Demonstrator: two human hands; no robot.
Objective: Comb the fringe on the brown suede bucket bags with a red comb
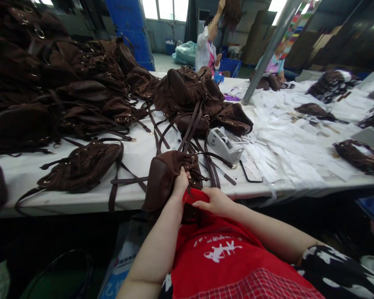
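Note:
A dark brown drawstring bag (158,178) with fringe and straps rests against the table's front edge, close to my body. My left hand (181,182) is closed on the bag's gathered side near its cords. In my right hand (218,202) is a red comb (197,197), its teeth against the bag's fringe just right of my left hand. The lower part of the bag is hidden by my forearm and the red apron (224,253).
A large heap of brown bags (65,79) fills the left, with another pile (187,95) ahead. A tape dispenser (224,145), a phone (251,171) and loose straps lie nearby. A metal post (264,58) rises at the right. Two people (207,50) work across the table.

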